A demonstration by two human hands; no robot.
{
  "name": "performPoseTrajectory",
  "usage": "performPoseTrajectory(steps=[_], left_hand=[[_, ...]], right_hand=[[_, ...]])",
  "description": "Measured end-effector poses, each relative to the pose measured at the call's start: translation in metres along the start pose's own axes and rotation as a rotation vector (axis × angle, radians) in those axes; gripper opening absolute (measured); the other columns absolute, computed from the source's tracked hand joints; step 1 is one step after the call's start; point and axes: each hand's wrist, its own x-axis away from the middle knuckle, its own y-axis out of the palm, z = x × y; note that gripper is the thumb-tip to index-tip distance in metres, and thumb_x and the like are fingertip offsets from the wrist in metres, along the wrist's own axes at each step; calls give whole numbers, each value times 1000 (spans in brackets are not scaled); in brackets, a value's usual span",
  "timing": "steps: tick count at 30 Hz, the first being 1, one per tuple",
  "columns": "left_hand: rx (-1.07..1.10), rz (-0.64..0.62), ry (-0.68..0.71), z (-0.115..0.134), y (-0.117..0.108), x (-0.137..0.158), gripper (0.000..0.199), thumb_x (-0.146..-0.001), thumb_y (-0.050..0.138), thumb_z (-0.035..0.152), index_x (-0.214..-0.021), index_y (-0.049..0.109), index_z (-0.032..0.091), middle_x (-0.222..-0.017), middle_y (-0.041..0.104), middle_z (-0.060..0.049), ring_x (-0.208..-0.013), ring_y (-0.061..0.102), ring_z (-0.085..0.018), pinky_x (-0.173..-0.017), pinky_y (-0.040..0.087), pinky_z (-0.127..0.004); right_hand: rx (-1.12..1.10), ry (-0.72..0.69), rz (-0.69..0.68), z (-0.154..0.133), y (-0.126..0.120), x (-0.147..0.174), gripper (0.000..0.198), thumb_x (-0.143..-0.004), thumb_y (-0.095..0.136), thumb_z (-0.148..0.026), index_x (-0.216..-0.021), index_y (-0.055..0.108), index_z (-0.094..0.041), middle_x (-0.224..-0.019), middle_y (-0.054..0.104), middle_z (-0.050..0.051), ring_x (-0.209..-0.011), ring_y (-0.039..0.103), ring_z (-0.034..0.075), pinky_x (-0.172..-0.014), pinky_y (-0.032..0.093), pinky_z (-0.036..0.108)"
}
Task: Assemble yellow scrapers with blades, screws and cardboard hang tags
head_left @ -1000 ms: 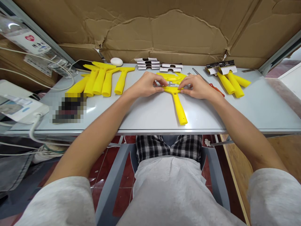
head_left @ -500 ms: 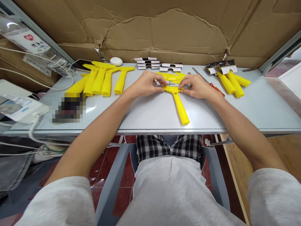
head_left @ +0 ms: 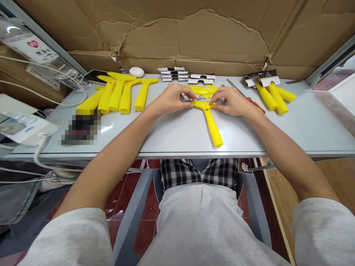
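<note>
A yellow scraper (head_left: 213, 127) with a T-shaped head lies on the table, its handle pointing at me. Across its head sits a grey metal strip (head_left: 203, 98) with dark markings. My left hand (head_left: 173, 99) pinches the left end of the head, thumb below and fingers above. On the other end, my right hand (head_left: 232, 102) has its thumb and fingertips closed in the same way. The fingers cover both ends of the strip. Another yellow piece (head_left: 198, 89) shows just behind the head, partly hidden.
Several yellow scraper handles (head_left: 118, 95) lie at left, near a bottle (head_left: 41, 51). Folded cards (head_left: 174, 75) are stacked at the back. A red-handled screwdriver (head_left: 255, 105) lies right of my hand, before yellow scrapers with black-and-white cards (head_left: 269, 78). Cardboard (head_left: 194, 37) stands behind.
My right fingertips have shifted slightly to the left along the metal strip. My left hand and the scraper stay in place.
</note>
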Motion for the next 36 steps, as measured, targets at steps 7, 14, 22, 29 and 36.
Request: performPoseTrajectory(steps=[7,14,22,29,36], left_hand=[[0,-2,-15,0,-2,0,43,-84,101,60,-110,96,26,-113,95,-10,-105,87,-29,-97,70,-42],[2,-9,-2,0,-2,0,44,-87,101,62,-110,95,25,-110,94,-10,-103,88,-29,-99,70,-43],[2,-18,-17,-1,-2,1,38,-86,100,55,-111,97,25,-114,95,-10,-106,87,-29,-100,71,-43],[-2,-11,-5,-2,-2,0,38,-87,98,54,-111,97,24,-114,95,-11,-106,87,-29,-98,70,-43],[-10,-18,-35,3,-3,1,49,-84,101,62,-110,95,22,-115,95,-12,-108,87,-28,-100,69,-40]], right_hand=[[8,-2,-1,2,1,0,47,-107,72,-64,-127,95,-27,-139,80,10,-129,70,26,-132,54,51],[4,13,-7,1,1,0,45,-107,72,-62,-124,95,-28,-140,80,10,-129,71,26,-133,53,53],[9,9,-4,0,1,-1,45,-107,72,-62,-123,96,-27,-138,80,10,-129,70,25,-134,52,50],[19,8,-22,-1,0,-1,44,-107,70,-56,-126,96,-25,-142,79,11,-130,70,25,-134,52,50],[63,16,-33,-3,-1,0,43,-108,68,-52,-128,94,-23,-143,78,11,-131,70,24,-134,52,48]])
